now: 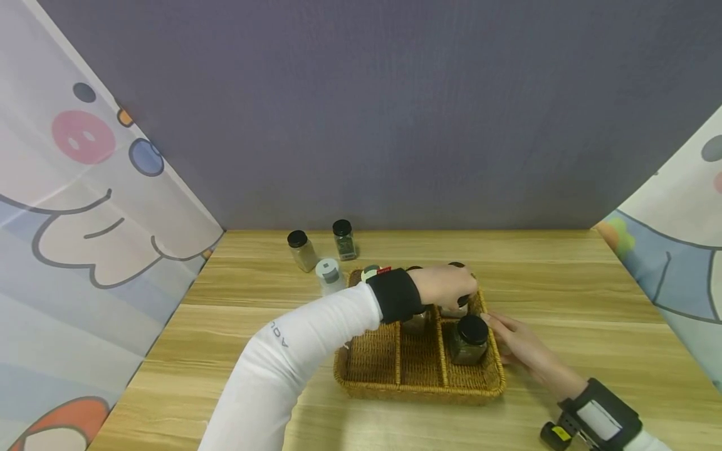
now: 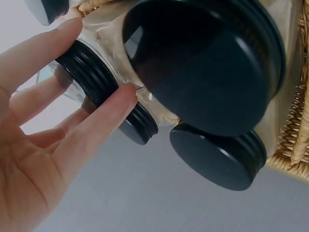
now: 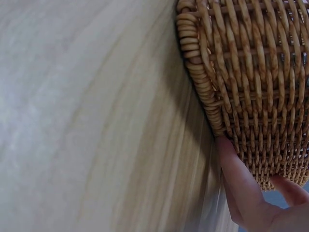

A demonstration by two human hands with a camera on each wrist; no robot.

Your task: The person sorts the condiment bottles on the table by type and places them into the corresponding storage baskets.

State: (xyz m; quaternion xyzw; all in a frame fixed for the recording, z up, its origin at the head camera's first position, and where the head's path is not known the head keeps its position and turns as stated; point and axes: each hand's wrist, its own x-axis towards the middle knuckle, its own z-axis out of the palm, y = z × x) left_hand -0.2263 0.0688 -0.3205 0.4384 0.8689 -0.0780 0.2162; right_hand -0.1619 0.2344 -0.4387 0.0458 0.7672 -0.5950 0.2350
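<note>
My left hand (image 1: 445,287) reaches across into the back right part of a divided wicker basket (image 1: 417,396). In the left wrist view its thumb and fingers grip the black lid of a glass jar (image 2: 91,72). Other black-lidded jars crowd beside it, one large lid (image 2: 207,67) nearest the camera. My right hand (image 1: 521,344) holds the basket's right side, thumb at the rim and a finger low on the woven wall (image 3: 251,96). Close to that hand, a black-lidded jar of dark contents (image 1: 470,340) stands in the front right compartment. My left forearm hides part of the basket.
Left of the basket stand a white-capped bottle (image 1: 329,274), a jar of pale contents (image 1: 303,252) and a jar with dark green contents (image 1: 345,240). A grey wall (image 1: 395,125) rises behind the wooden table (image 1: 564,269). Printed cloth hangs at both sides.
</note>
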